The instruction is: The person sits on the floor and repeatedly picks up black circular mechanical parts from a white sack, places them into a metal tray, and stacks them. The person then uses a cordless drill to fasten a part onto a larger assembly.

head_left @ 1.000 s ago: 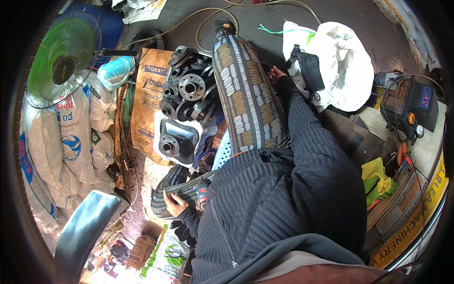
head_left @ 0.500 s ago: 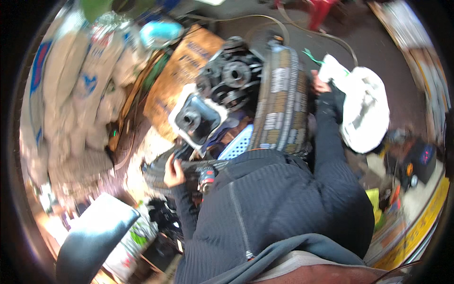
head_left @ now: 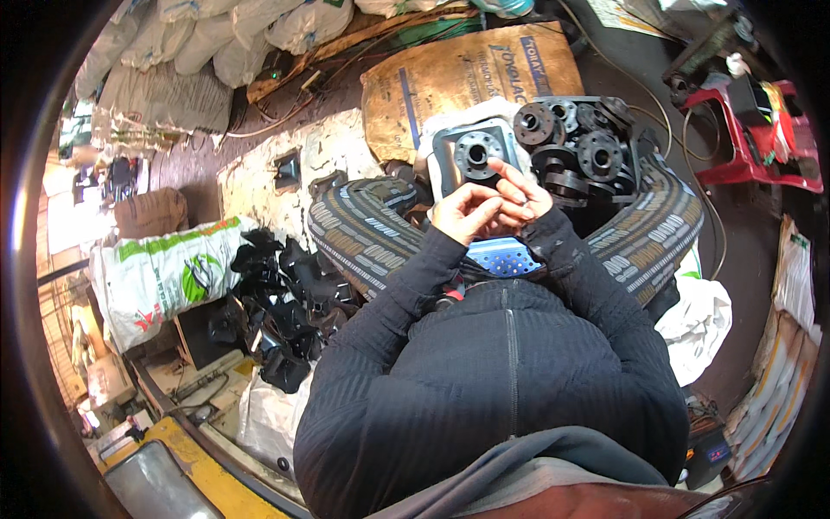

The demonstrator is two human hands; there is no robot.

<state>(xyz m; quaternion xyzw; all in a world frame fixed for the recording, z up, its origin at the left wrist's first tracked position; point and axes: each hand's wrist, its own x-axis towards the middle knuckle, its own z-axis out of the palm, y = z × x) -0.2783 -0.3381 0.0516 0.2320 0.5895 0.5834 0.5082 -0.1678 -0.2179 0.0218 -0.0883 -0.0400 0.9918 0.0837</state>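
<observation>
My left hand (head_left: 467, 213) and my right hand (head_left: 525, 197) meet in front of my body, fingertips close together. The left fingers are bent in a pinch. On the right hand the fingers curl toward the left one; anything held between them is too small to make out. Just below the hands lies a blue perforated plastic basket (head_left: 504, 257), between my legs. Beyond them a black round flanged part (head_left: 477, 153) sits in a square tray with a pale lining (head_left: 443, 156). Several more black flanged parts (head_left: 598, 156) are piled to its right.
A brown printed sack sheet (head_left: 467, 86) lies flat beyond the tray. Black moulded pieces (head_left: 290, 294) are heaped at left beside a white-green bag (head_left: 169, 277). On the right stand a red stool (head_left: 761, 164) and a white sack (head_left: 699, 324). A cable (head_left: 705, 195) crosses the floor.
My right hand has left the white sack and my left hand has come away from beside my left leg. Both are now together at the middle. The view has swung to the right.
</observation>
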